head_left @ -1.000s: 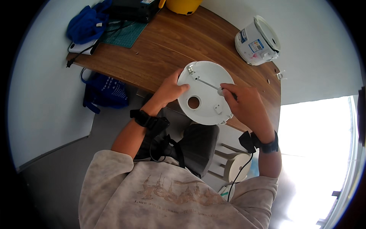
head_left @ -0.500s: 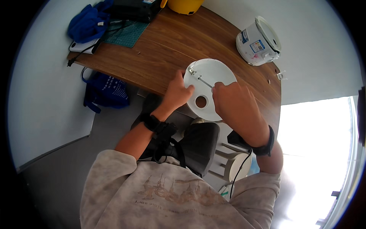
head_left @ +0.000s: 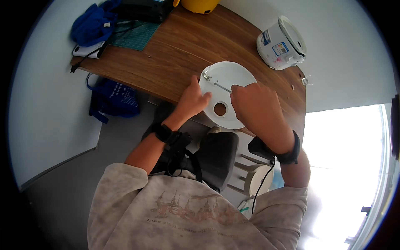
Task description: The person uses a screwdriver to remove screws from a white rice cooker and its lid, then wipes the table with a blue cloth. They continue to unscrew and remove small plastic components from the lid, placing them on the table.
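A round white plate-shaped part with a round hole near its middle lies at the near edge of the wooden table. My left hand holds its left rim. My right hand rests over its right side, fingers pinched on a thin metal rod that runs across the white part to a small metal clip near its upper left. Both wrists wear black bands.
A white rice cooker stands at the table's right. A blue cloth, a green cutting mat, a black box and a yellow object sit at the far left. A blue bag hangs below the table. A dark chair is under me.
The white part has shifted slightly up and away on the table. My right hand has moved left across it onto the metal rod; my left hand stays on the left rim.
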The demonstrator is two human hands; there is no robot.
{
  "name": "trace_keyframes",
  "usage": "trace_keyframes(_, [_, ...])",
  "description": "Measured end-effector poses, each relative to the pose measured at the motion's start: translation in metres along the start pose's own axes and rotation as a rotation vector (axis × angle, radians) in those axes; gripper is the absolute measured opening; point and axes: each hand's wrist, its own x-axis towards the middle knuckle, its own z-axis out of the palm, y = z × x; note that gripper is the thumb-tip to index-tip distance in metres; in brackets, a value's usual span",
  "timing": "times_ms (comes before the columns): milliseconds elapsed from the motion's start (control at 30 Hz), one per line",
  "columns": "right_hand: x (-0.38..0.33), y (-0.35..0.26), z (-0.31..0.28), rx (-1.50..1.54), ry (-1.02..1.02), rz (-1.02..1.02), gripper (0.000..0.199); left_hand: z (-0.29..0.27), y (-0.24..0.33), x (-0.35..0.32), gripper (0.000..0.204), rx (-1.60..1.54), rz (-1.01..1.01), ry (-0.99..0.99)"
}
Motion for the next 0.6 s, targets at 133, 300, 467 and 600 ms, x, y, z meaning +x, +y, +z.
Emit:
trace_keyframes(133, [0.002,0.011,0.005,-0.101,-0.023,0.026,0.008,0.000,-0.002,0.002,0.050,0.001,-0.001,-0.008])
trace_keyframes(300, [0.009,0.034,0.000,-0.101,0.067,-0.023,0.010,-0.001,-0.006,0.003,0.050,0.011,0.029,-0.010])
trace_keyframes(467, [0.017,0.035,0.004,-0.229,0.193,-0.078,0.012,-0.001,-0.007,0.005,0.051,0.039,0.038,-0.005])
trace_keyframes(600, [0.022,0.033,0.001,-0.339,0.221,-0.183,0.016,-0.003,-0.003,0.005,0.051,0.026,-0.002,-0.017])
